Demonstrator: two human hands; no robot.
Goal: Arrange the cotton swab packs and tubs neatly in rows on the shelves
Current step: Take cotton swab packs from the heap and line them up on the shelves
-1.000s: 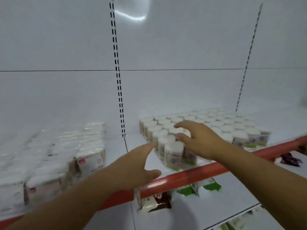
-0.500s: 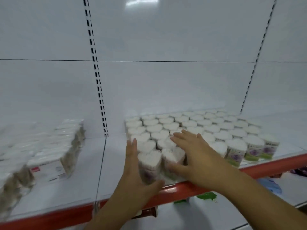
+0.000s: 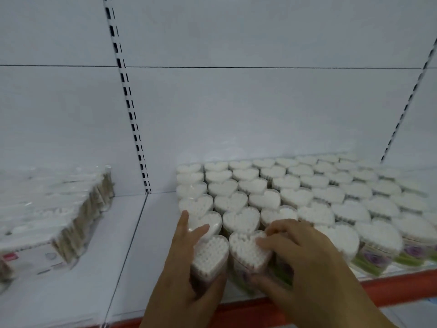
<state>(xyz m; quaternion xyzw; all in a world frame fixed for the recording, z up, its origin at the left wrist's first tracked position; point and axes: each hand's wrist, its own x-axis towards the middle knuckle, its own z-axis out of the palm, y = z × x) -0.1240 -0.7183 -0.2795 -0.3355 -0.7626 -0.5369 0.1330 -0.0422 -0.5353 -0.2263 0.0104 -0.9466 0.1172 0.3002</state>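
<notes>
At the shelf's red edge (image 3: 397, 284), the left hand (image 3: 186, 271) clasps the corner tub (image 3: 209, 253) and the right hand (image 3: 300, 263) grips the next tub (image 3: 246, 250); a forward tug could topple either.

The scene is viewed by one wide-angle camera worn on the head, directed forward and down at a white shelf with a red front edge (image 3: 151, 245). The heart-shaped clear plastic tubs of white cotton swabs (image 3: 264, 200) are seen from close above, and the left hand (image 3: 186, 268) and right hand (image 3: 305, 263) enter at the lower edge.
</notes>
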